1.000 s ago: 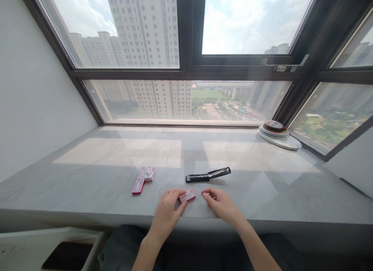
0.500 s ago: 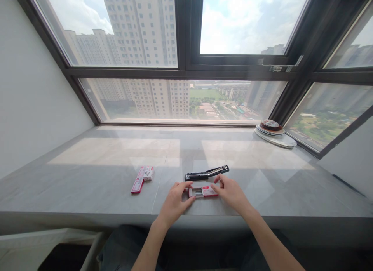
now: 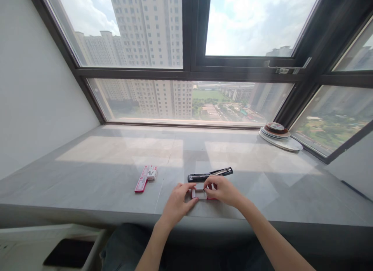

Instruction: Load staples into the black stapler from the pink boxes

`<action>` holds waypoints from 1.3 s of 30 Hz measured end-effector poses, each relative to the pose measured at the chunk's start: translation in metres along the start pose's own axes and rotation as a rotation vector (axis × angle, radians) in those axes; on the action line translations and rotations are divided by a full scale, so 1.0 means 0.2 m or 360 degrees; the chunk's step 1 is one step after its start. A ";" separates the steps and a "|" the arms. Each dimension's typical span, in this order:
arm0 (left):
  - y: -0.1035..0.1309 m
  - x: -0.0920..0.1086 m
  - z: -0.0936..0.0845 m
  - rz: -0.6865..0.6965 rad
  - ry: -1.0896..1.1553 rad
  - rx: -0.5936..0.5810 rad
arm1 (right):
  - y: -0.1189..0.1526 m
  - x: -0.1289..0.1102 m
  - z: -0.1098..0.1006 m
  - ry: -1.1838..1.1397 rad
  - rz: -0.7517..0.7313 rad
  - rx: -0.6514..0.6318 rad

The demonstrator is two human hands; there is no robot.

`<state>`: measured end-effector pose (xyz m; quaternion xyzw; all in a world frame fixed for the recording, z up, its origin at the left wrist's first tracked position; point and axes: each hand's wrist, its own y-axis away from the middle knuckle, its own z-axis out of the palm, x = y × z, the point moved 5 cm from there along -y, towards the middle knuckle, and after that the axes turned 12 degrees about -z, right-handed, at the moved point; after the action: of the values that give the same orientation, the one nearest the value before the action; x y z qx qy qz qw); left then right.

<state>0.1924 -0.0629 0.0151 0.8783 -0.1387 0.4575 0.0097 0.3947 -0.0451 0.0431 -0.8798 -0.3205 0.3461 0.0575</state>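
Observation:
My left hand (image 3: 179, 199) grips the left end of a small staple box (image 3: 200, 193), thumb at the near side and fingers at the far side. The box lies on the sill with its white inner tray slid out. Over the box's right part, my right hand (image 3: 220, 190) is closed in a pinch at the tray. A small dark piece shows at its fingertips, apparently a strip of staples, mostly hidden. Just beyond both hands lies a black stapler (image 3: 201, 177), its silver magazine (image 3: 224, 172) swung out at an angle.
Left on the sill are red-and-white staple boxes (image 3: 141, 184) and a smaller white box (image 3: 152, 172). Stacked plates (image 3: 276, 135) stand in the far right corner by the window. The grey sill (image 3: 96, 181) ends at a front edge above my lap.
My right hand has moved left from the box's red sleeve to the tray and closed in a pinch. Dark staples seen in the tray before no longer show there. The view has shifted slightly.

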 end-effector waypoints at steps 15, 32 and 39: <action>0.01 0.02 0.00 0.0038 -0.0039 0.0008 | 0.19 0.08 -0.02 -0.0246 0.0209 0.0359; 0.01 0.07 0.13 -0.0142 0.0024 0.0042 | 0.22 0.01 -0.01 -0.0223 0.0176 0.0021; -0.13 -0.03 -0.05 -0.0197 -0.0267 0.0455 | 0.15 -0.03 0.03 -0.0135 0.0184 0.0081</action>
<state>0.1871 -0.0358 0.0199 0.9127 -0.0182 0.3962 -0.0986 0.4036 -0.0724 0.0320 -0.8797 -0.2625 0.3938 0.0461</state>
